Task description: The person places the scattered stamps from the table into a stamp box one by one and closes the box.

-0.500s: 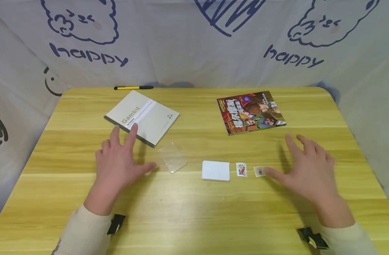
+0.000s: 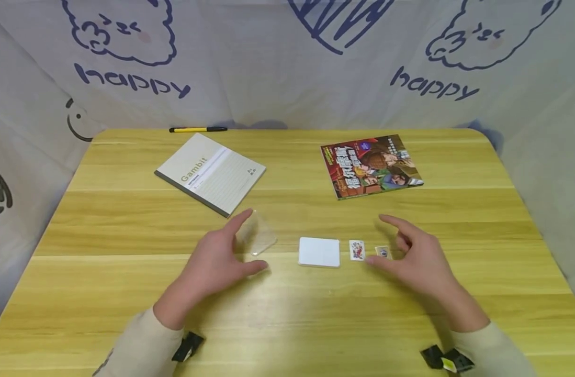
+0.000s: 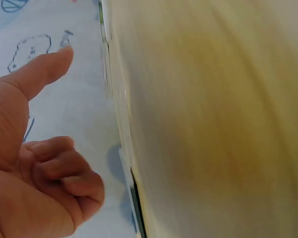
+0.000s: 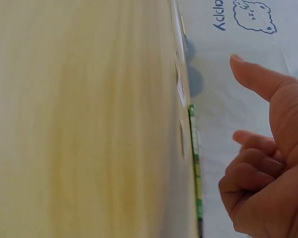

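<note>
In the head view my left hand (image 2: 215,263) is above the table beside a clear plastic lid-like piece (image 2: 263,238), partly hidden behind it. Thumb and forefinger are spread apart; the other fingers curl in, as the left wrist view shows, with nothing held. A white rectangular stack or card (image 2: 319,252) with a clear edge lies between the hands. To its right is a small card with a colourful figure (image 2: 357,250). My right hand (image 2: 419,262) hovers near a smaller picture card (image 2: 383,252), partly covering it, thumb and forefinger apart and empty.
A Gambit notebook (image 2: 212,175) lies at the back left, with a yellow and black pen (image 2: 198,129) behind it at the table's far edge. An illustrated book (image 2: 372,166) lies at the back right. Printed cloth (image 2: 287,78) hangs behind the wooden table (image 2: 287,324).
Both hands have moved inward toward the middle of the table, and their outer fingers have curled in. The things on the table have not moved.
</note>
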`<action>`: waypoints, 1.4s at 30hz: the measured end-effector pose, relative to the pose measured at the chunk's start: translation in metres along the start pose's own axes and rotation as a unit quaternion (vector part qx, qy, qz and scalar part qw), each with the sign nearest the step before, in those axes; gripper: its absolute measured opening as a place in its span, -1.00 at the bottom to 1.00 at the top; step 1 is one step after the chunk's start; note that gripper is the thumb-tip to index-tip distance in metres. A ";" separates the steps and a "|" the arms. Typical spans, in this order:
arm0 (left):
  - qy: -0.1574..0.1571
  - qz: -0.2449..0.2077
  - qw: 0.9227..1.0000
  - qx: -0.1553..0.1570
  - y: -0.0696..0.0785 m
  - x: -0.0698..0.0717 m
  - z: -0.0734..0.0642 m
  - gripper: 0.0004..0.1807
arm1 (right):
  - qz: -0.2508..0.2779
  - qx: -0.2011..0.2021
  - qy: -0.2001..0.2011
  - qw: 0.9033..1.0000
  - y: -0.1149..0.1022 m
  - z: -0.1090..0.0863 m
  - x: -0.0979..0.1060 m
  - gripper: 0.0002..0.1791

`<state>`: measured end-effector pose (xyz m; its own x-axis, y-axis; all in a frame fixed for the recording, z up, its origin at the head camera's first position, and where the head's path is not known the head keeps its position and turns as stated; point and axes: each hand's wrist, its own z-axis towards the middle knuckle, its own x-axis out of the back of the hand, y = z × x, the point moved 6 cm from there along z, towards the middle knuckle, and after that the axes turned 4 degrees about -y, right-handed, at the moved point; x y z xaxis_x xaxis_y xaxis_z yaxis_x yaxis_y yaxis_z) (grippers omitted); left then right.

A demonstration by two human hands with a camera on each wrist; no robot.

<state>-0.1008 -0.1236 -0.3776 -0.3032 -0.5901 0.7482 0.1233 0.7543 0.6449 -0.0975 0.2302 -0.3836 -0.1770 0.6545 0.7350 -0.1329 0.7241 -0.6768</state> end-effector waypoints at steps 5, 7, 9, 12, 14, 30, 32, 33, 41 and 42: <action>-0.010 -0.074 0.996 -0.040 0.014 -0.016 0.006 0.10 | 0.109 0.001 -0.002 0.994 0.006 0.003 -0.010 -0.14; -0.013 -0.099 0.994 -0.047 0.018 -0.022 0.008 0.08 | 0.141 0.003 -0.010 0.990 0.008 0.004 -0.016 -0.17; -0.014 -0.121 0.991 -0.051 0.022 -0.028 0.011 0.05 | 0.154 0.007 -0.017 0.988 0.009 0.005 -0.020 -0.19; -0.021 -0.145 0.988 -0.055 0.027 -0.036 0.015 0.02 | 0.157 0.013 -0.021 0.987 0.011 0.005 -0.026 -0.23; -0.029 -0.156 0.986 -0.059 0.030 -0.042 0.017 0.01 | 0.150 0.012 -0.020 0.988 0.013 0.005 -0.027 -0.26; -0.073 -0.201 0.975 -0.067 0.036 -0.076 0.027 -0.07 | 0.123 0.020 -0.031 0.992 0.015 0.007 -0.032 -0.41; -0.074 -0.200 0.975 -0.066 0.036 -0.078 0.027 -0.08 | 0.117 0.021 -0.032 0.992 0.015 0.007 -0.033 -0.43; -0.074 -0.198 0.975 -0.065 0.036 -0.078 0.027 -0.09 | 0.114 0.020 -0.032 0.993 0.015 0.008 -0.033 -0.44; -0.071 -0.172 0.981 -0.060 0.036 -0.080 0.029 -0.14 | 0.078 0.015 -0.036 0.996 0.015 0.010 -0.035 -0.51; -0.071 -0.169 0.981 -0.059 0.036 -0.080 0.029 -0.15 | 0.074 0.014 -0.037 0.996 0.015 0.010 -0.035 -0.51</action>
<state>-0.1001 -0.0408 -0.4186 -0.4729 -0.7487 0.4646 0.0986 0.4790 0.8723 -0.1033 0.2158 -0.4202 -0.2678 0.7348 0.6232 -0.1279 0.6140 -0.7789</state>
